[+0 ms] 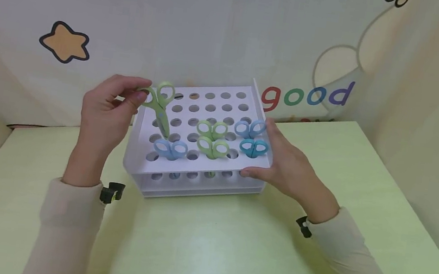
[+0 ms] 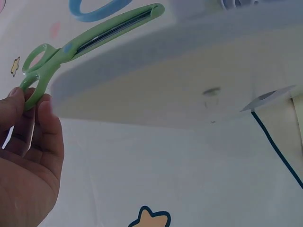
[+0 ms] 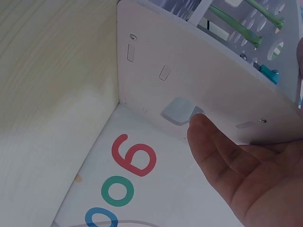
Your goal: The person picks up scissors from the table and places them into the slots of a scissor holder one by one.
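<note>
My left hand (image 1: 108,105) pinches one handle loop of a pair of light green scissors (image 1: 161,111). They hang over the left part of a white rack (image 1: 207,166) full of round holes, blades pointing down in the head view. In the left wrist view, the green scissors (image 2: 66,52) show their covered blades beside the rack's side panel. My right hand (image 1: 289,165) grips the rack's right side, thumb at the front edge and fingers along the side panel (image 3: 156,80). Light blue scissors (image 1: 170,149), green scissors (image 1: 213,147) and teal scissors (image 1: 253,147) stand in holes, handles up.
The rack stands on a pale green table (image 1: 203,252), near the back wall. A printed curtain (image 1: 201,27) with a star and coloured letters hangs behind it. A lower holed shelf (image 1: 193,175) shows beneath the rack's top. Black wrist straps (image 1: 112,193) sit at both cuffs.
</note>
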### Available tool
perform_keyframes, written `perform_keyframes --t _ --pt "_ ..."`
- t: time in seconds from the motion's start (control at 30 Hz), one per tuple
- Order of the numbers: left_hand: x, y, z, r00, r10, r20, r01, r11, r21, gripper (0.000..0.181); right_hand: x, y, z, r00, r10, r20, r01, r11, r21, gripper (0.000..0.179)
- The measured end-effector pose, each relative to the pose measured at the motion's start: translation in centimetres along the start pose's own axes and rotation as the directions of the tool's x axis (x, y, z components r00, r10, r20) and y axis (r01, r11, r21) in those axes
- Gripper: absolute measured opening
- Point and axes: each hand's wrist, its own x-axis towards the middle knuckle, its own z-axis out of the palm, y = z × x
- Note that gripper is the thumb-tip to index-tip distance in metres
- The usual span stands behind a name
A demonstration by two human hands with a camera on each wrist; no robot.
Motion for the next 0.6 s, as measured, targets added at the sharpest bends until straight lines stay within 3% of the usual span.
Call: perform_keyframes --t 0.33,0.6 --pt "-0.4 -0.9 0.7 0.99 -0.081 0.115 0.074 0.995 0.067 0.02 0.0 -0.1 0.0 1.0 -0.009 0.0 0.009 1.0 0.004 0.131" --pt "-0.8 -1.5 0.5 0.956 -0.195 0.218 0.17 0.977 0.129 0.022 0.0 0.0 0.1 1.0 -0.005 0.002 0.005 1.0 0.004 0.131"
